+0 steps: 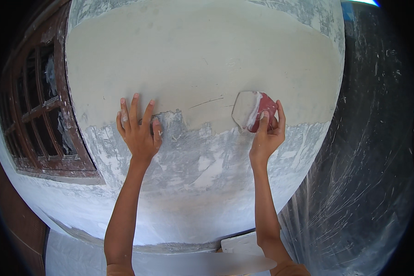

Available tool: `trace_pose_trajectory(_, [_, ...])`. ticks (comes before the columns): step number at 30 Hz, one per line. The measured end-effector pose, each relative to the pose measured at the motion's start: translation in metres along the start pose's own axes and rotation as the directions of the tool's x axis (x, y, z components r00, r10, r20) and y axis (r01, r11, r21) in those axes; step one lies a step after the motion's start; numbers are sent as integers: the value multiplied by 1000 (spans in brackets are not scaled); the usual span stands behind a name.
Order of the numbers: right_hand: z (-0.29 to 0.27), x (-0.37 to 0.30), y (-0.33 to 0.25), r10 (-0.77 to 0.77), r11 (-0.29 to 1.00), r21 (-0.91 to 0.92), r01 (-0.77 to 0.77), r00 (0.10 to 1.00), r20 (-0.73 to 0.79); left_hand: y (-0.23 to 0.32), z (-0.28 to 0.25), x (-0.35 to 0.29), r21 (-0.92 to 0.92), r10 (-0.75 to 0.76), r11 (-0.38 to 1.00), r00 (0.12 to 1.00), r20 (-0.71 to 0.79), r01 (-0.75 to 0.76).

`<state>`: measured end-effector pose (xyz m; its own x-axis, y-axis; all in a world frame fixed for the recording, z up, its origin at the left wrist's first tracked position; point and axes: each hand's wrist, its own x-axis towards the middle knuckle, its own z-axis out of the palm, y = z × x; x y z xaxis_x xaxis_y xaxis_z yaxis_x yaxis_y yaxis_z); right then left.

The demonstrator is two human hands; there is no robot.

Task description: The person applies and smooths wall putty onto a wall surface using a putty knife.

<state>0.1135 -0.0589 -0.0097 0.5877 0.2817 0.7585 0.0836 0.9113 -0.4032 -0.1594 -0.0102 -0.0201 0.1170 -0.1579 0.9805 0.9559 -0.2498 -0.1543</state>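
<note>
In front of me a wall (262, 41) carries a smooth beige coat on its upper part, with a ragged lower edge above rough grey and white patches. My right hand (269, 131) grips a putty knife (267, 105) by its red part, thumb on the near face and fingers behind. White paste streaks the seam between the red part and the wide pale blade (244, 108), which lies close to the wall. My left hand (140, 133) is at the coat's lower edge, fingers spread, with nothing visible in it. Thin dark scratches run between the hands.
A brown wooden window (46, 106) with small panes, spattered white, is set at the left. Dark plastic sheeting (363, 161) hangs along the right side. Below, at the wall's foot, a pale flat slab (241, 244) lies beside a blurred whitish shape (207, 263).
</note>
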Motion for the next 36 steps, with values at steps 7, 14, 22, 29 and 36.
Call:
trace_pose_trajectory(7, [30, -21, -5, -201, 953, -152, 261, 924, 324, 11, 4, -1, -59, -22, 998, 1000, 0, 22])
trace_pose_trajectory(14, [16, 15, -22, -52, 999, 14, 52, 996, 67, 9, 1, -1, -38, 10, 999, 1000, 4, -10])
trace_pose_trajectory(22, [19, 31, -20, -71, 984, -147, 103, 976, 206, 4, 0, -1, -11, 11, 1000, 1000, 12, -10])
trace_pose_trajectory(29, [33, -25, -11, -161, 947, -180, 267, 876, 454, 2, 2, 2, -10, -4, 1000, 1000, -5, 4])
trace_pose_trajectory(36, [-33, 17, -8, -14, 999, -38, 9, 992, -129, 9, 0, -2, 13, 31, 999, 999, 16, -31])
